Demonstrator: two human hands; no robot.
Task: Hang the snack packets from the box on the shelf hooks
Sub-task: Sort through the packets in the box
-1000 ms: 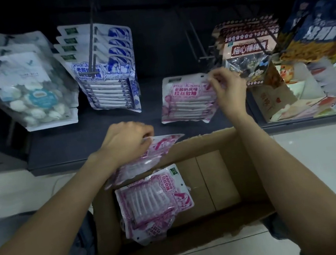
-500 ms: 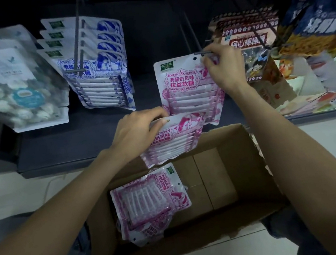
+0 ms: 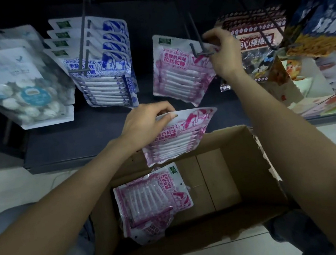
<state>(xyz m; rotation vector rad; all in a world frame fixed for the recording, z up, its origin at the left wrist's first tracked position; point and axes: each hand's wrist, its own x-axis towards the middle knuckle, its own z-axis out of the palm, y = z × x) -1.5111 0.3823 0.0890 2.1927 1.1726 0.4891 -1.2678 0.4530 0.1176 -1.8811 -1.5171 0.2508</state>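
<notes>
A pink and white snack packet point(image 3: 178, 71) hangs at the tip of a grey shelf hook point(image 3: 196, 37), and my right hand point(image 3: 220, 53) pinches its top right corner there. My left hand point(image 3: 147, 126) grips the top edge of a second pink packet point(image 3: 177, 139), held tilted above the far rim of the open cardboard box point(image 3: 254, 182). More pink packets point(image 3: 151, 201) lie stacked in the box's left half.
Blue and white packets point(image 3: 101, 61) hang on the hook to the left, and clear bags of white sweets point(image 3: 16, 83) further left. Dark red packets point(image 3: 256, 37) and a yellow-blue bag point(image 3: 321, 23) hang on the right. A dark shelf ledge point(image 3: 78, 144) runs below.
My right hand has carried its pink packet up to the hook tip. My left hand has lifted the second packet out of the box and toward the shelf.
</notes>
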